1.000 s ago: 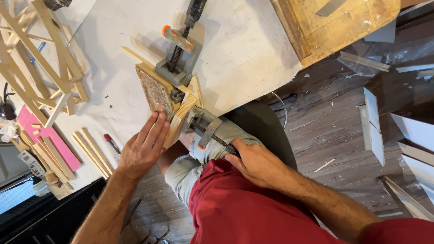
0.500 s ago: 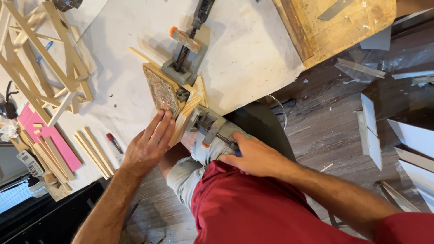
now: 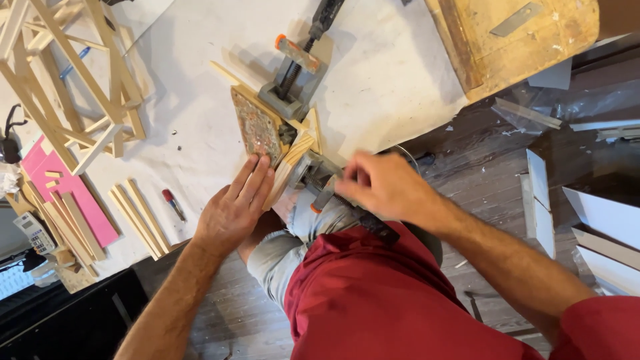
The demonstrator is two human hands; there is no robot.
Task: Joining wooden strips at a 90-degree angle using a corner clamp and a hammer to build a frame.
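Note:
My left hand [image 3: 235, 208] lies flat at the edge of the white-covered table [image 3: 393, 73], fingers pressing a patterned square board [image 3: 256, 128] and a pale wood block [image 3: 291, 165]. A grey bar clamp with orange pads [image 3: 293, 75] grips the far side of that stack. A second grey clamp [image 3: 312, 175] bites the block at the table edge, with its black bar [image 3: 375, 227] running down over my lap. My right hand [image 3: 381, 187], blurred by motion, is curled around this second clamp.
A pale wooden lattice frame [image 3: 73, 87] stands at the upper left. Loose wood strips [image 3: 141, 215], a small red-tipped marker [image 3: 175, 204], a pink sheet [image 3: 75, 195] and a calculator [image 3: 33, 231] lie nearby. A worn wooden box [image 3: 520, 33] sits top right, white panels [image 3: 600, 215] on the dark floor.
My right hand has slid up from the lower part of the clamp's bar to the clamp body at the table edge. My left hand stays pressed on the board.

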